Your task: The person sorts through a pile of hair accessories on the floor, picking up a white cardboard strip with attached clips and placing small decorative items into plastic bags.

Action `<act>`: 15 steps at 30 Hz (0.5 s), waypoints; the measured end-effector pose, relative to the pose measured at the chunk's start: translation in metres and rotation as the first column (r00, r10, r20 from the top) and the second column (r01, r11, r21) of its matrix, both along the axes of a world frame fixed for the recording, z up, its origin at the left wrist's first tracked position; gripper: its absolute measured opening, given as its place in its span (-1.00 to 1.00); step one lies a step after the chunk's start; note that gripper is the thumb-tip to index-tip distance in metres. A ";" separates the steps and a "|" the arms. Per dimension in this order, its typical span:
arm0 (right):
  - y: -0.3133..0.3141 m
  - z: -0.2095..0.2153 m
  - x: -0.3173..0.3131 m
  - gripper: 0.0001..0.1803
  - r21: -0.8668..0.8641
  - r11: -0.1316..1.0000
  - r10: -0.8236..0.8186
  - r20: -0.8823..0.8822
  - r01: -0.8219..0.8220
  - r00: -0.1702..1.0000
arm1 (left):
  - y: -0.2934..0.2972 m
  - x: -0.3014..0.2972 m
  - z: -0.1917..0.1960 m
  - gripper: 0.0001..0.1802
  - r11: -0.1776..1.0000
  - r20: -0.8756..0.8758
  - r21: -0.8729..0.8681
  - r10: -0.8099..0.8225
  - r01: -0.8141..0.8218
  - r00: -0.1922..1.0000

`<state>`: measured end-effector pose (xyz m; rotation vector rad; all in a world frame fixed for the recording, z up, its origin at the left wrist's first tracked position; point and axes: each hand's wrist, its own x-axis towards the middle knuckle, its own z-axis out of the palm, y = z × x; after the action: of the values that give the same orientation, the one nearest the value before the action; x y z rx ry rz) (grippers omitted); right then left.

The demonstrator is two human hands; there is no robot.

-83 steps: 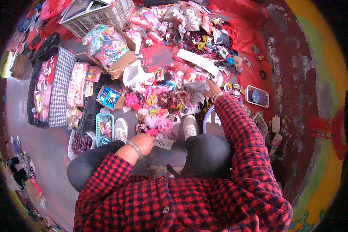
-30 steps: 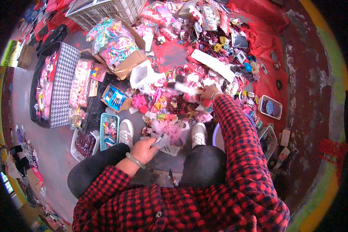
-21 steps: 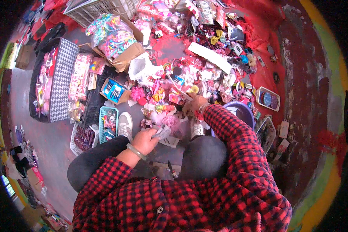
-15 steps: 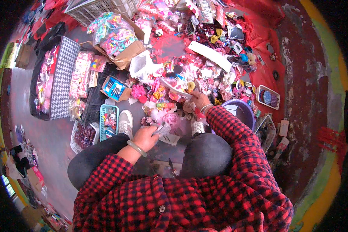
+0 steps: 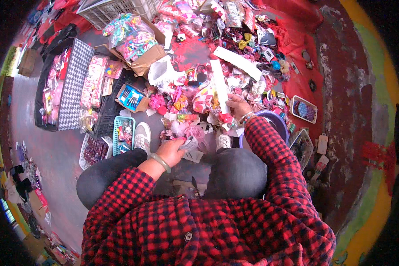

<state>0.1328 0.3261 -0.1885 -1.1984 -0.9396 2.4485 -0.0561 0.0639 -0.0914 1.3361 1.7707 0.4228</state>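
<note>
The white card strip had swung round since half a second earlier: then slanted toward ten o'clock from the right hand, it now pointed between eleven and twelve, its broad blank face turned up. Taking the view as a dial, the right hand stood near two o'clock, thumb and fingers pinched on the strip's lower end. The left hand, near eight o'clock, was curled narrow around a crumpled greyish piece of film, beside a pink tulle hair ornament. A clear packet with red and pink patterning lay along the strip's left edge; whether it was joined to the strip could not be told. The likeliest trouble was the strip bending or slipping, since it was gripped at one end only; its far tip might also snag the loose hair accessories under it. A second white strip, on the heap toward one o'clock, could be mixed up with the held one because they looked alike, and the purple basin at three o'clock sat close enough to the right forearm to be nudged. Against that earlier frame, the left hand had barely shifted and kept its film.
</note>
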 end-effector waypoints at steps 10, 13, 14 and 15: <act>-0.024 0.091 -0.020 -0.74 0.895 -0.138 -0.108 0.413 -0.425 0.904 | 0.027 -0.004 0.035 -0.58 0.950 0.309 0.021 0.291 -0.313 0.905; -0.033 0.145 -0.040 -0.67 0.820 -0.533 0.055 0.281 -0.210 0.958 | 0.039 -0.007 0.049 -0.62 0.841 0.657 0.209 0.258 -0.500 0.708; -0.037 0.155 -0.044 -0.67 0.775 -0.610 0.087 0.272 -0.164 0.958 | 0.044 -0.010 0.057 -0.63 0.823 0.743 0.161 0.262 -0.544 0.616; -0.038 0.163 -0.046 -0.65 0.735 -0.658 0.101 0.302 -0.164 0.948 | 0.049 -0.015 0.059 -0.62 0.829 0.758 0.153 0.251 -0.538 0.602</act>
<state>0.0870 0.2880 -0.0259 -0.0477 -2.5621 0.1917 -0.0715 0.1125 -0.0321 0.7779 1.3126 1.4027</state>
